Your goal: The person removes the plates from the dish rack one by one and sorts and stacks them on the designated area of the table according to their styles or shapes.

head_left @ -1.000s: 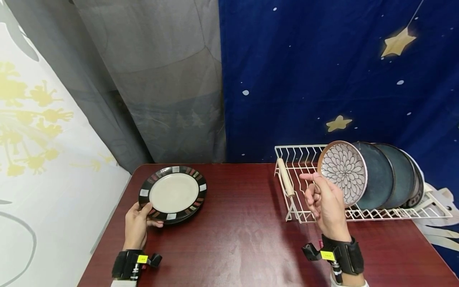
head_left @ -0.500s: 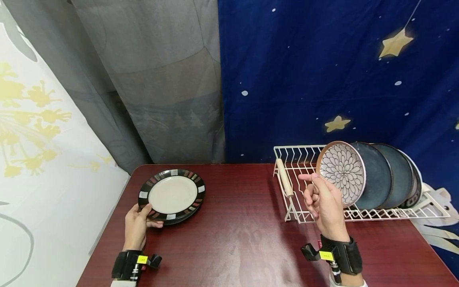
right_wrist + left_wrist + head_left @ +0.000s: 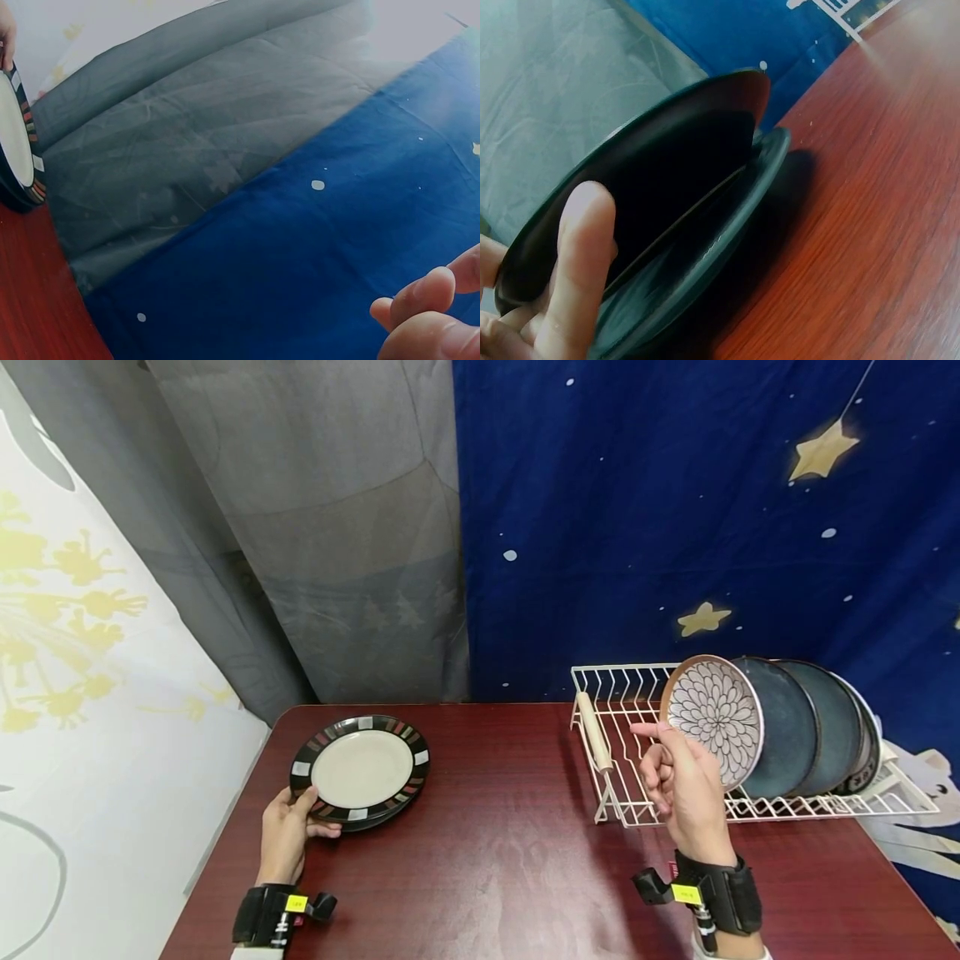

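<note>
My left hand (image 3: 285,833) grips the near-left rim of a dinner plate (image 3: 362,768) with a cream middle and a black rim set with coloured blocks. Its thumb lies on top of the rim and fingers reach below. In the left wrist view this plate (image 3: 667,150) is tilted over a second dark dish (image 3: 705,259) on the table, with a gap between them. My right hand (image 3: 686,785) holds nothing, index finger pointing left and the others loosely curled. It overlaps a flower-patterned plate (image 3: 712,718) standing in the white wire dish rack (image 3: 626,693).
Blue-grey plates (image 3: 780,727) and a few more dishes stand upright behind the flower-patterned one. The rack has a wooden handle (image 3: 594,732) on its left side. Grey and blue curtains (image 3: 562,568) hang behind the reddish-brown table (image 3: 495,860).
The far edge of the black-rimmed plate has come down slightly while my left hand keeps its grip. My right hand stays nearly in place.
</note>
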A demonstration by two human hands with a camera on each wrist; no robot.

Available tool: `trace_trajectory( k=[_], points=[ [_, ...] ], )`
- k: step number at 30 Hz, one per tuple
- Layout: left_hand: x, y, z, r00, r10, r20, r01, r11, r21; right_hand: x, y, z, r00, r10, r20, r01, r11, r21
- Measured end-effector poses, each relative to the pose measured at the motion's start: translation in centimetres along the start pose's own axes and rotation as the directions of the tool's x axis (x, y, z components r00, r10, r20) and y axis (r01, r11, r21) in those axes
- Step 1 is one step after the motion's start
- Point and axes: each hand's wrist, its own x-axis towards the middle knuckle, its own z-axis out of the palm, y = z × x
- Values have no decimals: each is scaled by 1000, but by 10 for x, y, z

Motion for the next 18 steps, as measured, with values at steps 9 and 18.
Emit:
trace_trajectory(
  k=[9, 18],
  points=[
    [1, 3, -7, 996, -28, 83, 30, 999, -15, 0, -2, -3, 998, -51, -44, 51, 999, 1],
    [2, 2, -15, 991, -99, 95, 90, 991, 97, 1, -5, -8, 994, -75, -85, 71, 997, -43]
  ],
)
